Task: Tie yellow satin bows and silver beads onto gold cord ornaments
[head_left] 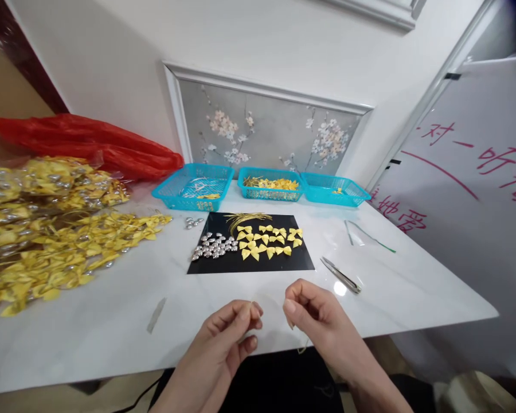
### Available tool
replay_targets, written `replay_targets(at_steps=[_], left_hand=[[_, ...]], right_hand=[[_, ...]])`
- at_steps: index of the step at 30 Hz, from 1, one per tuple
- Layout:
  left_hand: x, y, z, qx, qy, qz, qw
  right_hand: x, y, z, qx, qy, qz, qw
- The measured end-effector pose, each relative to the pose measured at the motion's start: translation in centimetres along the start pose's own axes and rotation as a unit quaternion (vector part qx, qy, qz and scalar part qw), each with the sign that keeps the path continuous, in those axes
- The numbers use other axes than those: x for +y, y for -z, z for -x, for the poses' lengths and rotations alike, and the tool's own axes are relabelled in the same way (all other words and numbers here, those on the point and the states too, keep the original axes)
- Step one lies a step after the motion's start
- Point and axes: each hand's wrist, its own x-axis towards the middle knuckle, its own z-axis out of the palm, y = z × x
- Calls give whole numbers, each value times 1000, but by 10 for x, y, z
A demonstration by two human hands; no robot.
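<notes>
My left hand [227, 338] is above the table's front edge, thumb and fingers pinched together; what they hold is too small to make out. To its right, my right hand [313, 315] is also closed in a pinch, with a thin yellowish strand [303, 347] showing below it. The two hands are apart. Beyond them lies a black mat [249, 265] bearing silver beads [215, 245], yellow bow-shaped pieces [270, 238] and a bundle of thin gold wires [247, 218].
Silver tweezers or snips [341, 275] lie right of the mat. Three blue baskets [270, 194] stand along the wall. Yellow beaded garlands [60, 246] and red fabric [98, 143] fill the left side. A whiteboard [456, 229] stands at right.
</notes>
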Motion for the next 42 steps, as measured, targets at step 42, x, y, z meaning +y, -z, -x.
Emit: replay_targets(at_steps=[42], left_hand=[[34,15,9,89,-241,-265,929]], right_hand=[[-4,-34,-10,11,162,162,973]])
